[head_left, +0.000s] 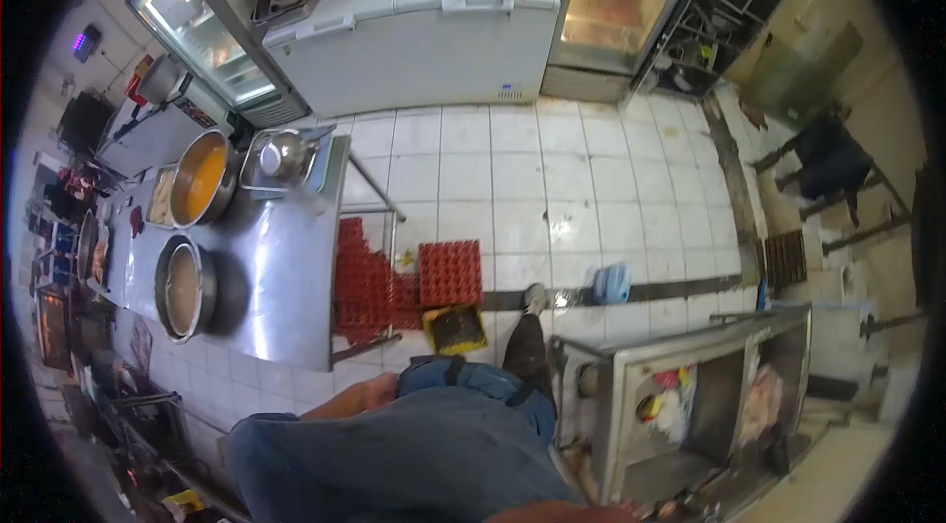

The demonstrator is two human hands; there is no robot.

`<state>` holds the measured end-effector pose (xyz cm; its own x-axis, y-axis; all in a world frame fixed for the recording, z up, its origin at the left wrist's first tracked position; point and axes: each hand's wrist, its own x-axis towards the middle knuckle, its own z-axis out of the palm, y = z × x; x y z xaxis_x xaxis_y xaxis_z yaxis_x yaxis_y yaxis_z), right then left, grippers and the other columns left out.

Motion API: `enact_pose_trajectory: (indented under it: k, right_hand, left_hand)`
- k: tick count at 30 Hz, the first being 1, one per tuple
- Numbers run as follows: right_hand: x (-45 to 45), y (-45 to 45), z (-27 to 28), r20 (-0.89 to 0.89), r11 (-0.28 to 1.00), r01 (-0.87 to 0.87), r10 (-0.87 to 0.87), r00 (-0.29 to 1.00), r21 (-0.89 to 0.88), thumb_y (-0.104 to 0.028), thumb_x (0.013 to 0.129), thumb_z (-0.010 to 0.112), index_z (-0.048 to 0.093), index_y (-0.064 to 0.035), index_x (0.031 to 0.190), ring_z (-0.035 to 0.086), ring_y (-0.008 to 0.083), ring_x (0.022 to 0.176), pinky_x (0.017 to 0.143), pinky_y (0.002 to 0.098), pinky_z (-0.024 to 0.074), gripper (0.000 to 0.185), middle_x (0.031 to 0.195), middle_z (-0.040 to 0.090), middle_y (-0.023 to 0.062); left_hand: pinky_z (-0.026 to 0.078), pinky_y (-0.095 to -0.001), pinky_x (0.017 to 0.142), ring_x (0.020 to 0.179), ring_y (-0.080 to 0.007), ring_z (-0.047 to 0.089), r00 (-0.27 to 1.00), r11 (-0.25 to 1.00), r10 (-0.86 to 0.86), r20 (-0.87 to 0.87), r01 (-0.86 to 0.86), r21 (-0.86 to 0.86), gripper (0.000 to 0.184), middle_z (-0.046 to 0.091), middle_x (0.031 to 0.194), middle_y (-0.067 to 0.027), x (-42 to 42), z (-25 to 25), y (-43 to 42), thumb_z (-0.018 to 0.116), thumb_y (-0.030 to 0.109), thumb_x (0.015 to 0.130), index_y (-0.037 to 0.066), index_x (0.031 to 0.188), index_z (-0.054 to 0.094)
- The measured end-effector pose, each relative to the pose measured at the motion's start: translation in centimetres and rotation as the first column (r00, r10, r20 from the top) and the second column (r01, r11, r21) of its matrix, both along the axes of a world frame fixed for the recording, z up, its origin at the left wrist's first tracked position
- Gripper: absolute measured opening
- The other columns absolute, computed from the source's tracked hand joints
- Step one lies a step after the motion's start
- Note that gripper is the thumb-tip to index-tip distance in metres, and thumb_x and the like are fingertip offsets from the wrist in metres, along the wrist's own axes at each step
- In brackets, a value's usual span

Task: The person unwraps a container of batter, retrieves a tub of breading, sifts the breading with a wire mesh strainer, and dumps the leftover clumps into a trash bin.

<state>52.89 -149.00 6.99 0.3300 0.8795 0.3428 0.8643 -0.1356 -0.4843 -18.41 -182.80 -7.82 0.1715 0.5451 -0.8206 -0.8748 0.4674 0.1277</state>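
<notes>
I see s/s sink [662, 480] w/ white plastic [674, 418] in it; table [281, 262] w/ orange-liq. bowl [231, 180], brownish-liq. bowl [208, 288] & tray [254, 166]; tiled flr. [512, 168] w/ red egg trays [450, 272].

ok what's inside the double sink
In the sink, a white, red and yellow jumble lies on one side, something pale pinkish on the other; whatever is beneath them is covered.

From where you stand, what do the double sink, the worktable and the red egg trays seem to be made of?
Double sink: apparently stainless steel, dull metallic grey with lighter rims.
Worktable: likely stainless steel, smooth and polished, given the bright glare on its top.
Red egg trays: probably moulded plastic, from the even colour and repeated cups; their finish is unclear.
</notes>
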Motion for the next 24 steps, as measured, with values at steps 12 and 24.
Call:
enact_pose_trajectory:
  k: [12, 24]
  right_hand:
    - [-52.4, 53.3, 22.7, -0.535, 0.754, -0.650, 0.588, 0.606, 0.092, -0.024, 0.101, 0.055, 0.056, -0.0064, 0.128, 0.062, 0.0162, 0.082, 0.068, 0.0306, 0.0483, 0.032, 0.095, 0.065, 0.0085]
    - [-93.4, 53.2, 24.4, -0.756, -0.163, -0.983, 0.633, -0.168, 0.082, -0.016, 0.099, 0.057, 0.059, -0.0012, 0.121, 0.063, 0.0146, 0.085, 0.073, 0.0266, 0.0501, 0.027, 0.096, 0.064, 0.0079]
  left_hand:
    - [0.025, -0.0562, 0.116, 0.146, -0.0387, 0.022, 0.951, 0.981, -0.183, -0.248, 0.159, -0.114, 0.102, 0.023, 0.159, -0.0203, -5.9, 38.0, 39.8, 0.045, 0.080, 0.085, 0.008, 0.155, 0.025]
    - [0.041, -0.0422, 0.106, 0.127, -0.0336, 0.053, 0.217, 0.933, -0.103, -0.971, -0.318, -0.170, 0.069, 0.052, 0.142, -0.0188, -17.8, 40.2, 51.0, 0.054, 0.058, 0.095, 0.005, 0.139, 0.051]
